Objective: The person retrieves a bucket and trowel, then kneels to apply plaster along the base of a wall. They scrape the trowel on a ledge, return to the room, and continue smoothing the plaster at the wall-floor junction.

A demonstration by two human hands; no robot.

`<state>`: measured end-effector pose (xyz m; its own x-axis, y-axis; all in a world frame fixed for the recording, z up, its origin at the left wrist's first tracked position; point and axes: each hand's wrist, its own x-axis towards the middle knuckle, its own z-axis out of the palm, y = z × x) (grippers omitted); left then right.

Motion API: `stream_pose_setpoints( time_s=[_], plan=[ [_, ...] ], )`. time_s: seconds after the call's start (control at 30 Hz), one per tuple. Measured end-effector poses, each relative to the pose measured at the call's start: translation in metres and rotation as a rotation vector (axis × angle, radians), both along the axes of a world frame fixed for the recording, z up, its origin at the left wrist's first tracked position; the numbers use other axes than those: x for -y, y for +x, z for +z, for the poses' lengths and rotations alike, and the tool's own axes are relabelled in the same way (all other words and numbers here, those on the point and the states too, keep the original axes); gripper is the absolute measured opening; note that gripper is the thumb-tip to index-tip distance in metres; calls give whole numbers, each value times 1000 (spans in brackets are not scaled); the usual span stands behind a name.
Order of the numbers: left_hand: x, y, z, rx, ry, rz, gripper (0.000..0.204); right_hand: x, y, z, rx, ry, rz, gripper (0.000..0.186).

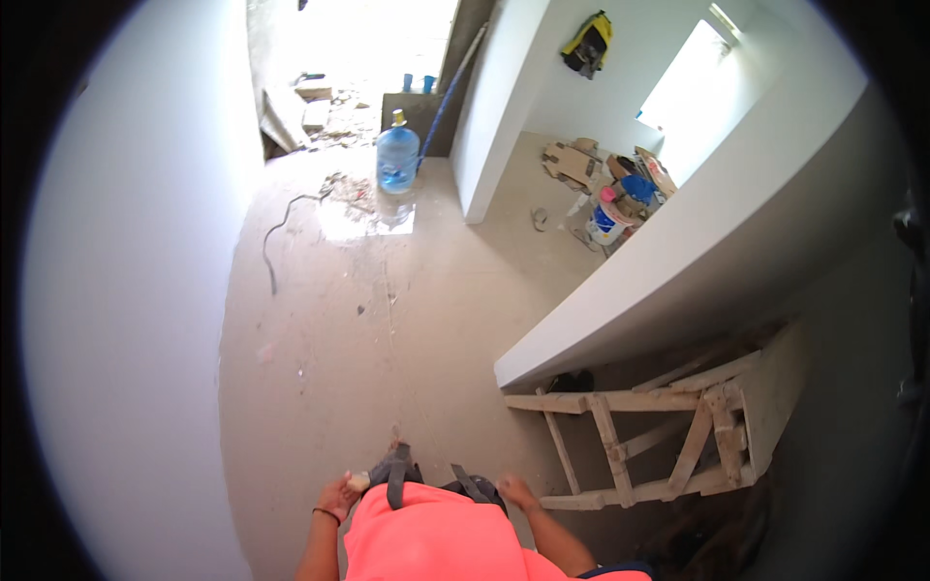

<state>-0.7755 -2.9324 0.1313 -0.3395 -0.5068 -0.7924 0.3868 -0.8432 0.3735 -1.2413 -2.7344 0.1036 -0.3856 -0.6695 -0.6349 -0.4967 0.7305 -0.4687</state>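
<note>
Low at the left, my left hand (337, 496) is beside my dark trouser leg, its fingers closed around a small pale thing (359, 481) too small to name. A dark band circles that wrist. My right hand (519, 492) hangs by my other leg with its fingers curled in, and nothing shows in it. It is close to the end of a wooden stepladder (601, 445) standing on the right, but I cannot tell that they touch. My bright coral shirt (426, 537) covers the lower middle of the picture.
A dusty tiled floor (436, 329) runs ahead between white walls. A blue water jug (397, 160) stands by the doorway, with rubble beyond. A dark cable (276, 232) lies at left. Cardboard (572, 167) and a white bucket (606, 225) sit in the side room; a yellow-black bag (589, 45) hangs there.
</note>
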Motion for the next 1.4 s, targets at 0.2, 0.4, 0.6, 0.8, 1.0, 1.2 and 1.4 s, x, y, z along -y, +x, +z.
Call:
stream_pose_setpoints(
  time_s=[0.2, 0.4, 0.6, 0.8, 1.0, 1.2, 1.4],
  plan=[
    [138, -50, 36, 222, 429, -26, 65, -52, -4, -11, 158, 327, -100, 29],
    [258, -129, -5, 242, 376, -277, 57, 75, -82, -56, 161, 470, 74, 31],
    [444, -256, 4, -556, 353, -300, 32, 422, -266, -106, -182, 87, 379, 28],
    [571, -409, 73, 100, -171, -455, 46, 761, -400, 72, 231, -509, -286, 41],
    [683, -557, 38, 214, -266, -429, 56, 866, -488, 91, 298, -736, -265, 40],
    [818, -659, -9, -87, -82, -240, 81, 707, -579, -86, -222, 219, 66, 38],
    [960, -760, 5, 330, -76, -703, 72, 602, -577, -42, 342, -163, -1373, 22]
  ],
)
